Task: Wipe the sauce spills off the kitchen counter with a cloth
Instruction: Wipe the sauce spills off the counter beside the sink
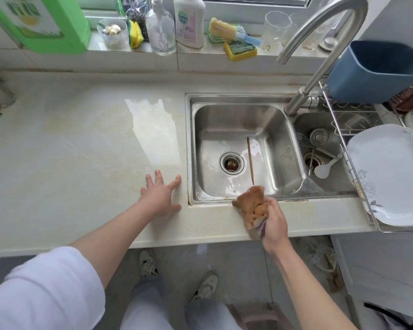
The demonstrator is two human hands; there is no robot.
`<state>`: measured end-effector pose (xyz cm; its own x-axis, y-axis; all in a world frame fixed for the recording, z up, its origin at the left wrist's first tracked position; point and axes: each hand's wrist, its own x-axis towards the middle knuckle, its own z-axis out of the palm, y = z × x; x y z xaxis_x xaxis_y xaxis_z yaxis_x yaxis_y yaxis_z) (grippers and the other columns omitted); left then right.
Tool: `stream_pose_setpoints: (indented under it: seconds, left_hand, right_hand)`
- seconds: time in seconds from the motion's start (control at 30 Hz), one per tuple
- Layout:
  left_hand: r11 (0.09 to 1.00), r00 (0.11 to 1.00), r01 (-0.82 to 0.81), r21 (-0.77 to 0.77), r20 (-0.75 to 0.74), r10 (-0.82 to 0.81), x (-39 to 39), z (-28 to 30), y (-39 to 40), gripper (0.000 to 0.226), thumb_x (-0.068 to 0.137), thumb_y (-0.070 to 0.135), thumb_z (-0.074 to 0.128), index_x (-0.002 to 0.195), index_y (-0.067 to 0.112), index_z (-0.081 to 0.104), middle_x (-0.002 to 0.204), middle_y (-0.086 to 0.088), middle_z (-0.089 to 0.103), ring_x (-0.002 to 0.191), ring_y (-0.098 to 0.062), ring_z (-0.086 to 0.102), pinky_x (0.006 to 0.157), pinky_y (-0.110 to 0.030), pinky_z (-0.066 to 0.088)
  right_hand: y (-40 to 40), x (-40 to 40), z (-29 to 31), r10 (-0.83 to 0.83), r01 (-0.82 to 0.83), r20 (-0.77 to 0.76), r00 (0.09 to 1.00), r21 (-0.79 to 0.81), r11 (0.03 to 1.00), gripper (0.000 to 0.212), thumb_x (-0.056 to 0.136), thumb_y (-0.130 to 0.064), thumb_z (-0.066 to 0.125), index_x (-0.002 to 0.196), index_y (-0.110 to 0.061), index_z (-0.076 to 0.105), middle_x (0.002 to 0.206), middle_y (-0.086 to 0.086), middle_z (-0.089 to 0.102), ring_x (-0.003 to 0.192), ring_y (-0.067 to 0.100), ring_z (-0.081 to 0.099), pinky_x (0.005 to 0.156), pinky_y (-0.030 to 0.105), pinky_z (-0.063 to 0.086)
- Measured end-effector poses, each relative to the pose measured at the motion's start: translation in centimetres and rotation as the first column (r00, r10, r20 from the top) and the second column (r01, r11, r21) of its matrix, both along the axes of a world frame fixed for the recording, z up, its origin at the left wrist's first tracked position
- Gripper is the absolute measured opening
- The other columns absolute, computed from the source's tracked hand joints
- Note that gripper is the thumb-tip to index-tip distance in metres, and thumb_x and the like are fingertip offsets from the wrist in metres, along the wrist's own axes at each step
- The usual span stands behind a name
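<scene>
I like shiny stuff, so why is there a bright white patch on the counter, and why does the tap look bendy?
In the head view, the white patch on the counter is glare from window light on a wet-looking streak. The tap curves anyway, but the wide-angle lens also bows the edges. The cloth in the right hand looks slightly blurred; the left hand is sharp.

White sleeve (45, 289) pushed up left arm; pale grey trousers (150, 306); 2 white sneakers (148, 264), black marks.
</scene>
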<state>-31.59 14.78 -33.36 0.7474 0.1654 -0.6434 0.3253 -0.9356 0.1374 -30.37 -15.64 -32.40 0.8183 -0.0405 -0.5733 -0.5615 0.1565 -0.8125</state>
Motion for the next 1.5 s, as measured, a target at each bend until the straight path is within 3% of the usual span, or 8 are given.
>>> stream_pose_setpoints:
  seconds: [0.23, 0.53, 0.63, 0.83, 0.97, 1.17, 1.33, 1.5]
  left_hand:
    - [1.0, 1.0, -0.007, -0.007, -0.01, 0.007, -0.1, -0.1, 0.0, 0.095, 0.089, 0.054, 0.063, 0.154, 0.046, -0.006, 0.16, -0.021, -0.023, 0.146, -0.049, -0.014, 0.118, -0.061, 0.015]
    - [1.0, 1.0, -0.02, -0.023, -0.018, 0.02, -0.1, 0.1, 0.0, 0.095, 0.089, 0.051, 0.064, 0.154, 0.046, -0.006, 0.159, -0.019, -0.026, 0.146, -0.048, -0.016, 0.119, -0.061, 0.011]
    - [0.999, 1.0, -0.018, -0.026, -0.02, 0.017, -0.1, 0.0, 0.0, 0.095, 0.089, 0.051, 0.063, 0.154, 0.046, -0.006, 0.159, -0.019, -0.026, 0.146, -0.048, -0.016, 0.118, -0.061, 0.01]
    - [1.0, 1.0, -0.011, -0.024, -0.023, 0.011, -0.1, -0.1, 0.0, 0.095, 0.09, 0.052, 0.062, 0.154, 0.046, -0.007, 0.159, -0.02, -0.027, 0.146, -0.048, -0.016, 0.118, -0.061, 0.011]
    - [1.0, 1.0, -0.01, -0.024, -0.022, 0.009, -0.1, 0.0, 0.0, 0.095, 0.09, 0.052, 0.062, 0.154, 0.046, -0.008, 0.159, -0.02, -0.027, 0.146, -0.049, -0.017, 0.118, -0.061, 0.011]
    - [0.999, 1.0, -0.016, -0.029, -0.02, 0.015, -0.1, -0.1, 0.1, 0.095, 0.09, 0.052, 0.063, 0.154, 0.046, -0.007, 0.159, -0.019, -0.027, 0.146, -0.048, -0.017, 0.118, -0.06, 0.01]
    - [0.999, 1.0, -0.013, -0.033, -0.014, 0.012, -0.1, -0.1, -0.1, 0.094, 0.09, 0.051, 0.062, 0.154, 0.045, -0.007, 0.159, -0.02, -0.027, 0.146, -0.048, -0.018, 0.119, -0.06, 0.01]
    - [1.0, 1.0, -0.009, -0.025, -0.021, 0.009, -0.1, 0.0, -0.1, 0.094, 0.091, 0.051, 0.061, 0.154, 0.045, -0.008, 0.159, -0.02, -0.027, 0.146, -0.048, -0.017, 0.119, -0.06, 0.01]
  right_hand:
    - [0.9, 0.8, 0.8, 0.166, -0.11, -0.119, 0.979, 0.375, 0.92, 0.068, 0.09, -0.063, 0.051, 0.112, 0.0, 0.066, 0.101, 0.028, 0.065, 0.068, 0.031, 0.06, 0.06, 0.034, 0.038]
    - [0.2, 0.4, 0.2, 0.277, -0.276, -0.108, 0.955, 0.028, 0.961, 0.009, 0.096, -0.008, 0.058, 0.106, -0.008, 0.057, 0.084, 0.005, 0.072, 0.069, 0.016, 0.068, 0.061, 0.029, 0.053]
    - [-2.2, 0.6, -1.0, 0.382, -0.359, -0.109, 0.918, -0.638, 0.682, 0.004, 0.091, -0.018, 0.062, 0.09, -0.015, 0.061, 0.08, -0.001, 0.069, 0.077, 0.021, 0.067, 0.064, 0.029, 0.045]
    - [-3.5, -0.4, -1.3, 0.473, -0.114, -0.04, 0.88, -0.985, 0.128, 0.04, 0.083, -0.024, 0.067, 0.121, -0.018, 0.055, 0.109, 0.008, 0.054, 0.103, 0.031, 0.054, 0.085, 0.041, 0.048]
    - [1.2, -2.2, -1.8, 0.554, -0.27, -0.013, 0.833, -0.883, 0.385, 0.031, 0.091, -0.039, 0.06, 0.118, -0.026, 0.055, 0.111, 0.0, 0.042, 0.097, 0.02, 0.057, 0.076, 0.032, 0.048]
    - [1.3, -3.3, -2.8, 0.881, -0.431, 0.0, 0.474, -0.872, 0.232, 0.026, 0.088, -0.035, 0.061, 0.114, -0.04, 0.062, 0.11, -0.012, 0.047, 0.088, 0.01, 0.056, 0.073, 0.029, 0.05]
    - [-8.8, 1.6, -2.5, 0.411, -0.16, 0.009, 0.912, -0.914, 0.373, 0.017, 0.082, -0.015, 0.066, 0.096, -0.024, 0.063, 0.116, -0.001, 0.041, 0.091, 0.028, 0.061, 0.074, 0.031, 0.043]
    - [-8.0, 4.0, -2.0, 0.015, 0.037, 0.049, 0.999, -0.892, 0.451, 0.034, 0.09, -0.01, 0.052, 0.124, -0.013, 0.052, 0.137, 0.013, 0.038, 0.105, 0.036, 0.057, 0.089, 0.039, 0.045]
